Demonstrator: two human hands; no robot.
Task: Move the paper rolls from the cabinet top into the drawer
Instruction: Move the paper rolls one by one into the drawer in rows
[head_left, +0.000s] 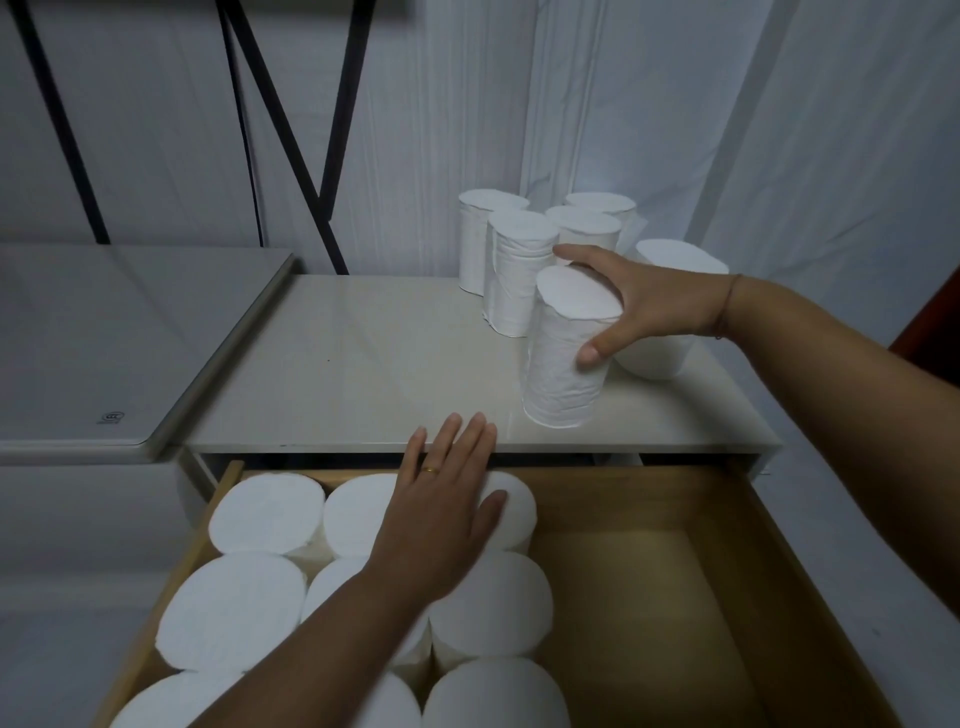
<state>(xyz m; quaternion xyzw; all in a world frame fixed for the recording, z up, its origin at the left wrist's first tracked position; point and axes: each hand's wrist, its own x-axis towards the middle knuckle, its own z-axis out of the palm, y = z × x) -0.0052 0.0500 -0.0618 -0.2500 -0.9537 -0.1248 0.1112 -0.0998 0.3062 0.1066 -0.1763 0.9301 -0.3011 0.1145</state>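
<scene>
1. the drawer (649, 571) stands pulled open under the worktop (363, 364). its left half is packed with upright paper rolls (231, 608) in rows, and its right half is bare wood.
2. five more rolls (522, 260) stand clustered at the back right of the worktop. i judge the task past halfway, with several trips left.
3. the right hand (649, 306) grips a sixth roll (563, 364) round its upper part, thumb in front and fingers behind. this roll leans a little near the worktop's front edge, and i cannot tell whether its base touches the surface.
4. the left hand (447, 499) lies flat, fingers straight and close together, on the roll tops at the back of the drawer. it holds nothing, and its fingertips reach the worktop's front edge.
</scene>
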